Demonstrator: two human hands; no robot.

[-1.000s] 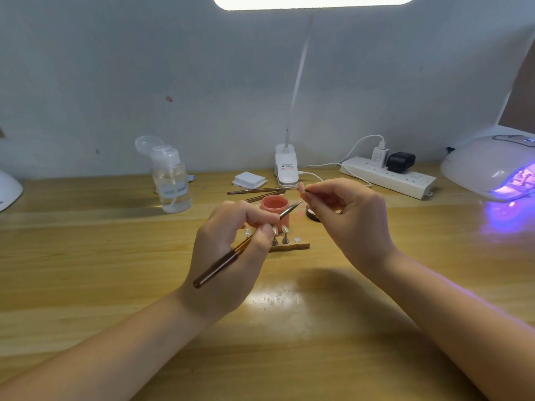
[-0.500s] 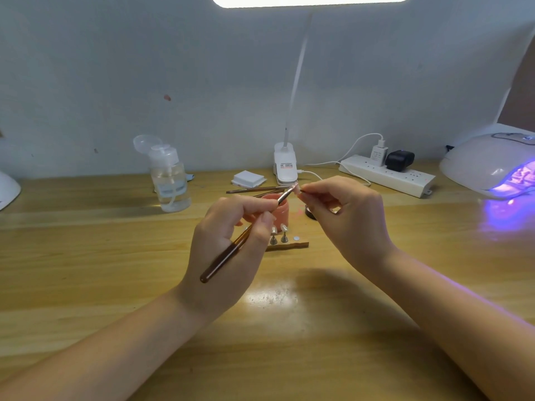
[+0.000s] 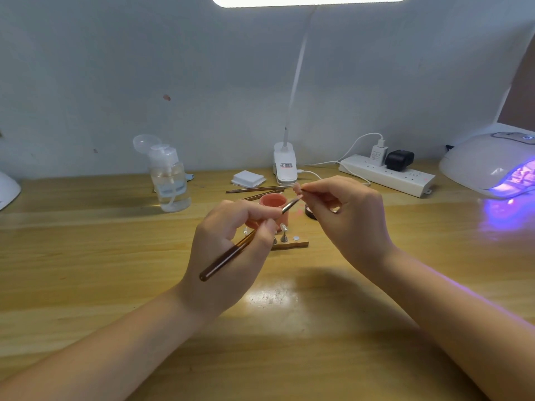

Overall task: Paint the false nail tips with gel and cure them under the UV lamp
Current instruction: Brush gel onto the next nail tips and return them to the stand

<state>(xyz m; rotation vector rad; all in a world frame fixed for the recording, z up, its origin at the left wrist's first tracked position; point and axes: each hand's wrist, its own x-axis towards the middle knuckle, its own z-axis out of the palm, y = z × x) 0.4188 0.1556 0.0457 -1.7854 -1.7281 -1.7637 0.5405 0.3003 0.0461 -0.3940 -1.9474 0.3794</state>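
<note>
My left hand (image 3: 231, 250) grips a brown gel brush (image 3: 228, 259), its metal ferrule and bristles pointing up right. The bristles touch a small pinkish false nail tip (image 3: 297, 189) on a thin stick, which my right hand (image 3: 350, 221) pinches between thumb and fingers. Behind my hands stands an open pink gel pot (image 3: 273, 202). A wooden holder (image 3: 292, 244) with a few nail tips on metal stands lies on the table, partly hidden by my left hand. The white UV lamp (image 3: 489, 163) glows purple at the far right.
A clear pump bottle (image 3: 169, 183) stands at the back left. A clip desk lamp (image 3: 285, 166), a white pad stack (image 3: 248, 179), spare brushes (image 3: 254, 190) and a power strip (image 3: 386, 175) with plugs line the back. A small dark lid (image 3: 309, 212) lies by my right hand.
My left hand has swung the brush tip up and to the right until it meets the nail tip. My right hand has stayed almost in the same place.
</note>
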